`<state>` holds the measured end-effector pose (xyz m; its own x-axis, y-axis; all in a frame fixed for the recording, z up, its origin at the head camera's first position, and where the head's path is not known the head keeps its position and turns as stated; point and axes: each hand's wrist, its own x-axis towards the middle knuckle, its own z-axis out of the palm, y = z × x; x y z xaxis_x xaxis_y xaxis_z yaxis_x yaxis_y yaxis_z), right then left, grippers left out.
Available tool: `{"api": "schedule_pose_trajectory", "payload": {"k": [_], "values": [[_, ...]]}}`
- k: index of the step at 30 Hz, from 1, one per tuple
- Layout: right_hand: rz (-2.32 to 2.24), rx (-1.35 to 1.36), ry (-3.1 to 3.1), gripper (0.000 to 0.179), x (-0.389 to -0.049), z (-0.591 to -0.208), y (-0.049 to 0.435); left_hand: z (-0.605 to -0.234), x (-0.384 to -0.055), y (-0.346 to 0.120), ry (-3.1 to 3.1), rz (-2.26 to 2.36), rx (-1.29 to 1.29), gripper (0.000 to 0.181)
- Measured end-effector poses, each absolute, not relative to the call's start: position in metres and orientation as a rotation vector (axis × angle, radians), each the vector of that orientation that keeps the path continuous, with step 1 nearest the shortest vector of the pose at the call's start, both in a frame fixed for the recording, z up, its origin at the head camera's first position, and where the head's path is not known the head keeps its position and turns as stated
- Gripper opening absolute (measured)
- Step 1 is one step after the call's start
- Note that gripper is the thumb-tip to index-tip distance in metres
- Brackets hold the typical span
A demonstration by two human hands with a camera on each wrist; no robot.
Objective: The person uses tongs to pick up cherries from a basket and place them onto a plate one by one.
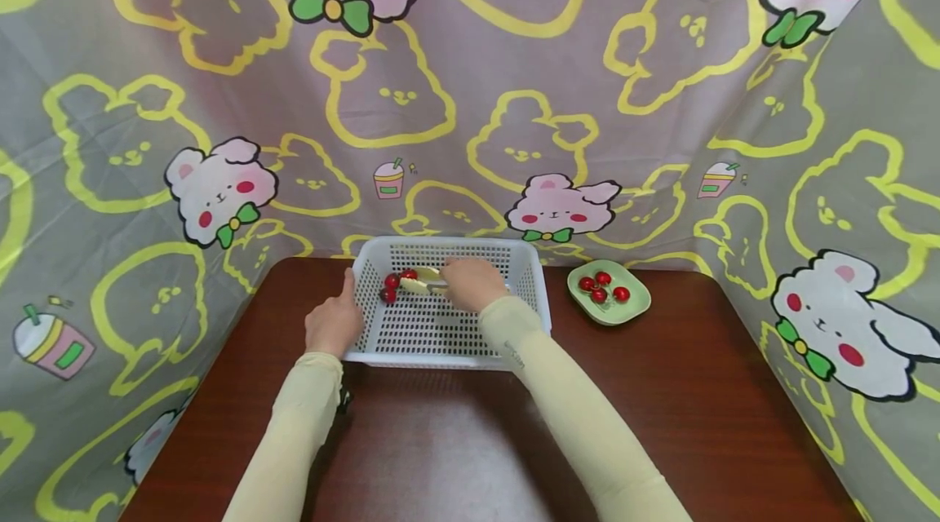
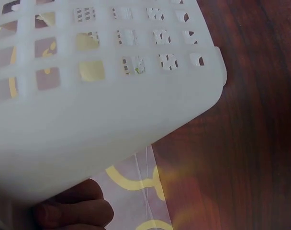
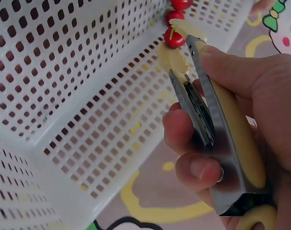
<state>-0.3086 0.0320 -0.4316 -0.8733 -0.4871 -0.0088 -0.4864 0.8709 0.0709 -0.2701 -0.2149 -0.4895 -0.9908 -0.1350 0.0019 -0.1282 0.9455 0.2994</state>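
Observation:
My right hand (image 1: 473,284) grips a pair of tongs (image 3: 231,129) with metal arms, cream handles and cream scalloped tips, inside the white perforated basket (image 1: 433,334). The tongs' tips stand apart on either side of a cherry tomato (image 3: 174,37) with a green stem. Two more red tomatoes lie close by, near the basket's left end. My left hand (image 1: 334,326) holds the basket's left side, index finger extended along the rim; in the left wrist view its other fingers (image 2: 78,211) curl beneath the rim.
Right of the basket, a light green plate (image 1: 634,310) carries several cherry tomatoes (image 1: 621,294). Everything stands on a dark brown wooden table (image 1: 661,408). A patterned curtain (image 1: 455,57) hangs close behind the basket and along both sides.

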Motion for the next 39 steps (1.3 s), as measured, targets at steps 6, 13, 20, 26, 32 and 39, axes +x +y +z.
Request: {"api": "schedule_pose_trajectory", "payload": {"k": [6,13,20,26,32,39], "values": [[-0.032,0.796,-3.005,0.032,-0.304,-0.426,0.045,-0.492,-0.272,-0.217,-3.059,-0.468,0.210,0.077],[0.022,0.824,-2.969,0.036,-0.297,-0.420,0.061,-0.492,-0.273,-0.217,-3.067,-0.478,0.205,0.077],[0.047,0.893,-2.880,0.046,-0.288,-0.414,0.077,-0.489,-0.272,-0.216,-3.078,-0.496,0.222,0.077],[0.098,0.893,-2.837,0.048,-0.278,-0.413,0.089,-0.488,-0.273,-0.215,-3.086,-0.488,0.219,0.077],[0.101,0.891,-2.778,0.050,-0.267,-0.414,0.101,-0.487,-0.274,-0.214,-3.085,-0.490,0.226,0.077],[0.162,0.883,-2.721,0.049,-0.256,-0.417,0.114,-0.488,-0.273,-0.214,-3.088,-0.481,0.226,0.077]]}}
